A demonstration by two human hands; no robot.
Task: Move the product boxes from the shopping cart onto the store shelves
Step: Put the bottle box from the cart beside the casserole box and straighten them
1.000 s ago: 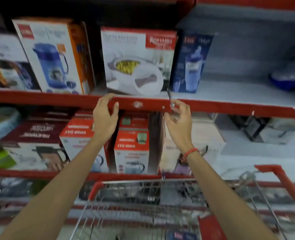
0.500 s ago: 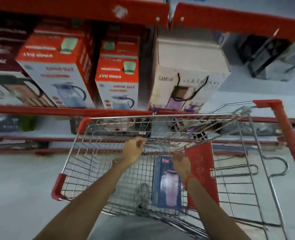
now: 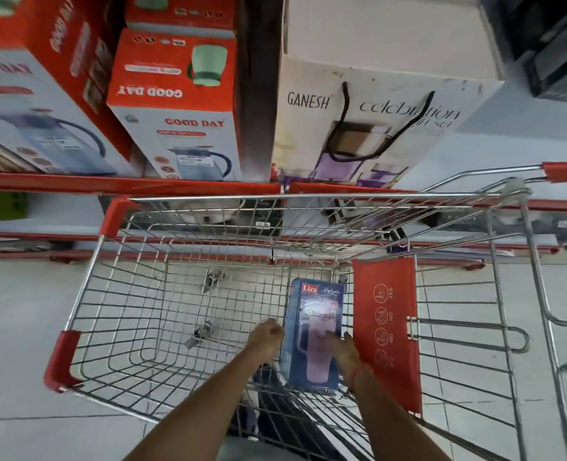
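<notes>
- Blue box [image 3: 312, 331] lies flat on cart [image 3: 116, 294] floor, by the red flap [image 3: 387, 331].
- L hand [image 3: 265, 337] curled at box's left edge; R hand [image 3: 343, 352] spread on its right edge.
- Rest of basket w/ open room.

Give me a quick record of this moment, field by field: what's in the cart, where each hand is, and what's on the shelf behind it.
cart contents: one blue Liza box, lying flat on the wire floor of the shopping cart
left hand: left hand at the box's left edge
right hand: right hand on the box's right side, fingers over its face
lifted: not yet; grip not clearly closed
cart flap: red child-seat flap right of the box
shelf behind: Good Day kettle boxes, Ganesh box
</notes>
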